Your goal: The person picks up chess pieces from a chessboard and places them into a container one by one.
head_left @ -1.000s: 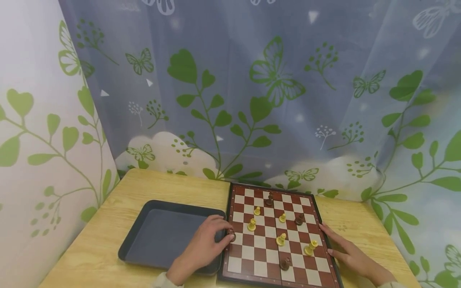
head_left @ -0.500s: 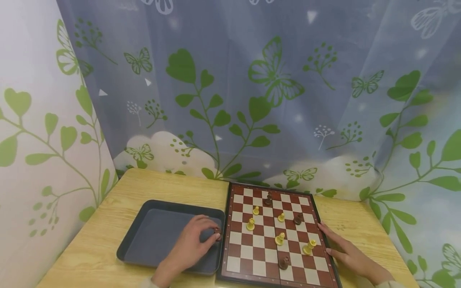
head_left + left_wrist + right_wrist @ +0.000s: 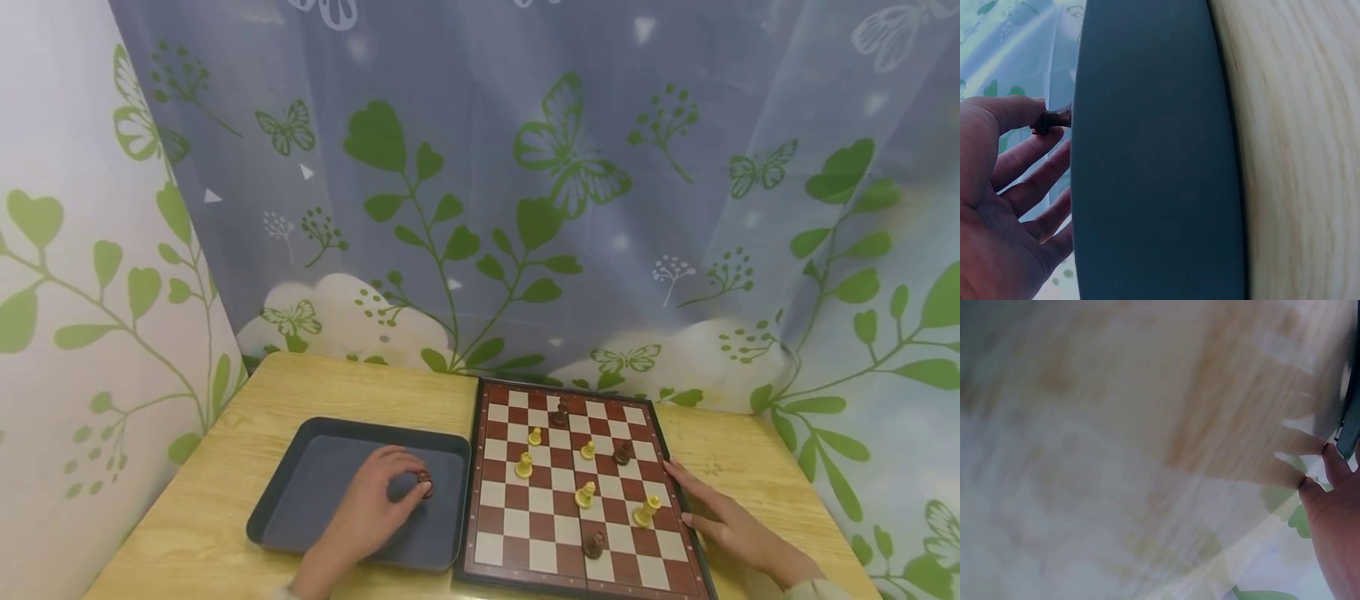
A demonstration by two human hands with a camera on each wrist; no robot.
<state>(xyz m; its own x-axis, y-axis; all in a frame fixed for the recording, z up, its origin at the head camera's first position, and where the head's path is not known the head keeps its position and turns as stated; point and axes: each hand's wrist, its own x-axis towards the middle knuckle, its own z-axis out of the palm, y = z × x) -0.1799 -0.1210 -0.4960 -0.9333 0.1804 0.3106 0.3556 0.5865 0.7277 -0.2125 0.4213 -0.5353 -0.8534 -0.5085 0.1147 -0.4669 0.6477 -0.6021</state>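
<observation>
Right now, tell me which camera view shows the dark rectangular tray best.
The head view: it shows the dark rectangular tray from above, inside and outline, partly hidden by the left hand. The left wrist view shows one outer wall close up, the inside unseen. The right wrist view shows none of it.

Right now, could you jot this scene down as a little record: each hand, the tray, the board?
Left hand: pinches a dark piece at the tray; whether it touches down, cannot tell
Right hand: fingers at the board's right edge
Tray: on the table, left of the board
Board: five yellow pieces, three brown pieces
</observation>
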